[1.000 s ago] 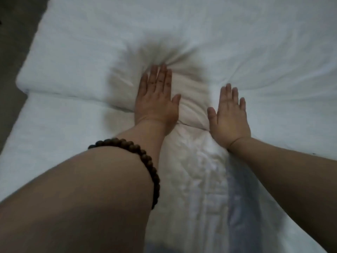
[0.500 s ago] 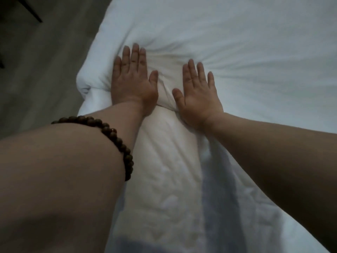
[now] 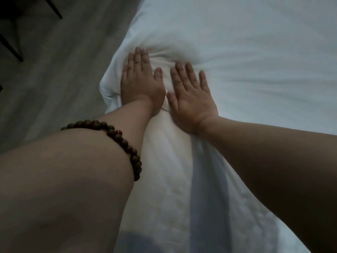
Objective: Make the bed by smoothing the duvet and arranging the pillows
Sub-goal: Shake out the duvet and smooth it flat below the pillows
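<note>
My left hand (image 3: 141, 84) lies flat, palm down, a little left of the middle of the frame, fingers straight and close together, thumb out to the right, holding nothing. My right hand (image 3: 191, 101) lies flat just beside it, to the right and slightly lower, fingers straight and a bit spread, its thumb pointing toward the left hand with a narrow strip of cloth showing between the two. Both palms press on the white duvet (image 3: 246, 52), close to its near corner, and the cloth is dented and creased around my fingertips, with folds running off to the right. The duvet fills the upper right of the frame; its rounded corner bulges just left of my left hand at the side of the bed. Below my wrists, a paler, creamier sheet (image 3: 164, 189) runs down the lower middle of the frame, wrinkled, between my forearms. A bracelet (image 3: 125, 141) of dark round beads sits on my left forearm in the lower left. Grey floor (image 3: 63, 70) takes up the upper left, with thin dark furniture legs (image 3: 12, 48) at the far left edge.
</note>
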The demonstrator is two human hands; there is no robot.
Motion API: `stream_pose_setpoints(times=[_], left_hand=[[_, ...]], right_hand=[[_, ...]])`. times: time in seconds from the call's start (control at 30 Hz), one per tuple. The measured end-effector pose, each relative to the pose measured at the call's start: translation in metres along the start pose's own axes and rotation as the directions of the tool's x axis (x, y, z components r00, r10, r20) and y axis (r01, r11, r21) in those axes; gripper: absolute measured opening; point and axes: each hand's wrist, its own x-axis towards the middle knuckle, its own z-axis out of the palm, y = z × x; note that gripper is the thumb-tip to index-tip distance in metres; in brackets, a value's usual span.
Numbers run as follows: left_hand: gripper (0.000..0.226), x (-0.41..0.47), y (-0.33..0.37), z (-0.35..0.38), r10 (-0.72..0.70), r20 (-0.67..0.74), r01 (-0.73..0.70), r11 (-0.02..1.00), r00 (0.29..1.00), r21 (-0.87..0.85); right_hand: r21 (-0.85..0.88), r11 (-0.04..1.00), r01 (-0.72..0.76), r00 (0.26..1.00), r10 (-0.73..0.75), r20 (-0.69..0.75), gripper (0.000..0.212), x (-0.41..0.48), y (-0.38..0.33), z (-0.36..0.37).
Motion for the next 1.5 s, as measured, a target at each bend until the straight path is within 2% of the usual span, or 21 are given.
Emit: stream_pose_setpoints(times=[0.2,0.37,0.6,0.73,0.8,0.9,0.97,1.1,1.17,1.2,1.23,1.33,1.4,1.43,1.5], left_hand=[[0.067,0.007,-0.003,0.005,-0.013,0.015,0.013,0.999,1.0,-0.048],[0.069,0.014,-0.007,0.002,-0.072,0.075,0.079,0.992,0.995,-0.102],[0.073,0.03,-0.013,-0.005,-0.23,0.214,0.257,0.961,0.949,-0.105],[0.076,0.041,-0.025,-0.001,-0.238,0.264,0.288,0.943,0.935,-0.168],[0.072,0.051,-0.04,-0.001,-0.25,0.345,0.34,0.912,0.905,-0.231],[0.063,0.066,-0.06,0.002,-0.252,0.465,0.442,0.82,0.849,-0.363],[0.065,0.071,-0.072,0.006,-0.246,0.569,0.545,0.712,0.784,-0.443],[0.064,0.064,-0.106,0.023,-0.275,0.747,0.77,0.44,0.605,-0.462],[0.062,0.055,-0.121,0.034,-0.221,0.83,0.847,0.287,0.512,-0.447],[0.062,0.056,-0.127,0.036,-0.178,0.859,0.871,0.214,0.48,-0.442],[0.065,0.057,-0.137,0.048,-0.145,0.867,0.876,0.16,0.476,-0.454],[0.088,0.062,-0.184,0.163,-0.13,0.872,0.88,0.135,0.471,-0.455],[0.093,0.07,-0.21,0.234,-0.169,0.89,0.905,0.127,0.424,-0.407],[0.093,0.073,-0.214,0.248,-0.157,0.905,0.918,0.107,0.396,-0.383],[0.094,0.077,-0.206,0.219,-0.134,0.921,0.931,0.077,0.365,-0.357]], right_hand=[[-0.004,1.0,-0.014,1.0,0.014,-0.005,0.068,0.001,0.0,0.006],[0.004,1.0,-0.003,1.0,0.003,-0.019,0.069,0.003,0.001,0.008],[0.038,0.999,0.0,1.0,0.001,-0.017,0.069,0.004,0.002,0.008],[0.018,1.0,-0.008,1.0,0.008,-0.011,0.069,0.006,0.003,0.011],[0.012,1.0,-0.013,1.0,0.013,-0.005,0.069,0.006,0.002,0.009],[-0.023,1.0,-0.02,1.0,0.02,0.005,0.07,0.007,0.001,0.005],[-0.067,0.996,-0.054,0.998,0.056,0.025,0.069,0.008,-0.004,0.003],[-0.017,0.951,-0.309,0.951,0.31,0.023,0.076,0.029,-0.065,0.002],[-0.033,0.924,-0.381,0.924,0.381,0.023,0.081,0.052,-0.101,0.003],[-0.06,0.915,-0.4,0.915,0.402,0.024,0.082,0.062,-0.113,0.004],[-0.088,0.906,-0.414,0.908,0.417,0.027,0.083,0.07,-0.121,0.006],[-0.148,0.868,-0.474,0.877,0.481,0.01,0.083,0.08,-0.13,0.01],[-0.165,0.838,-0.521,0.85,0.526,-0.011,0.084,0.085,-0.137,0.013],[-0.169,0.825,-0.539,0.838,0.545,-0.016,0.085,0.088,-0.141,0.015],[-0.18,0.809,-0.559,0.825,0.565,-0.021,0.086,0.093,-0.145,0.017]])
